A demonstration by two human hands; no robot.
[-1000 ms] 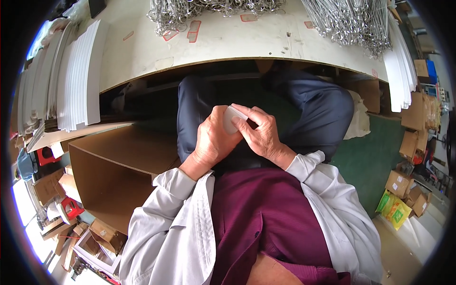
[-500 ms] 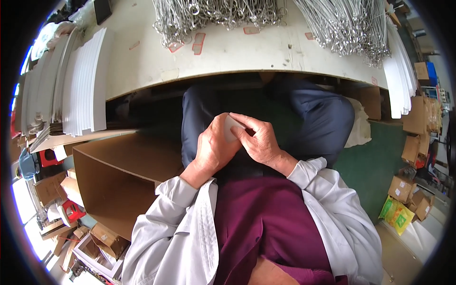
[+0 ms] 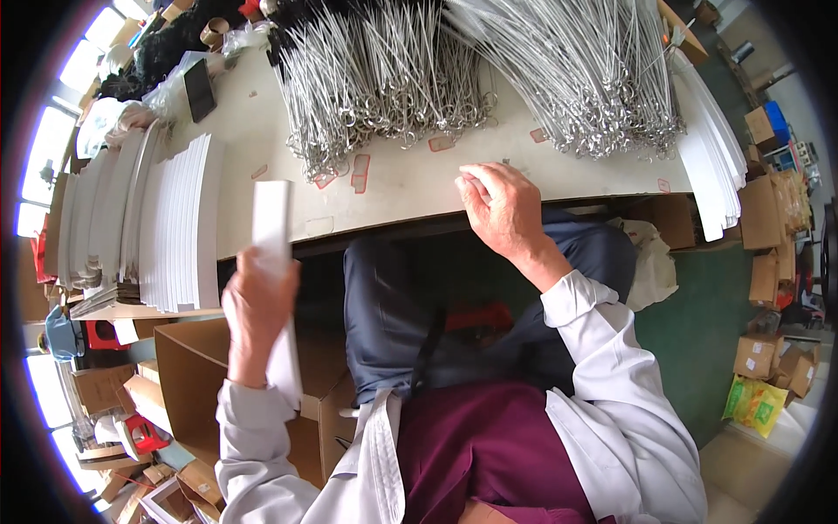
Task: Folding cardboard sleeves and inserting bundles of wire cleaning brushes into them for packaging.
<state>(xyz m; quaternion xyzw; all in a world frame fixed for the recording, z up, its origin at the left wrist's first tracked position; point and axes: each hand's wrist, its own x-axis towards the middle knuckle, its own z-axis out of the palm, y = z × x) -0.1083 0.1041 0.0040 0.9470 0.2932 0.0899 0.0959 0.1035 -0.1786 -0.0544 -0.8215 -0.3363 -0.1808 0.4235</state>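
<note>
My left hand [image 3: 255,306] is wrapped round a long, narrow white box [image 3: 272,210], held upright beside the left end of the table's front edge; the box is slightly blurred. Over the front edge of the table, my right hand [image 3: 508,214] hangs with bent fingers. A small gap shows between its thumb and fingertips, and I see nothing in it. Beyond it lie a bundle of thin silver metal rods with ring ends [image 3: 384,96] and a second such bundle [image 3: 602,96] farther right.
Flat white boxes [image 3: 179,223] stand in a row at the table's left end, and more white boxes [image 3: 711,148] at its right end. A dark phone-like slab [image 3: 199,91] lies at the back left. An open brown carton [image 3: 188,375] stands below, left of my knees.
My hands were together on the white box over my lap. Now they are apart: the left has moved left with the box, the right up to the table edge. The view has tilted up.
</note>
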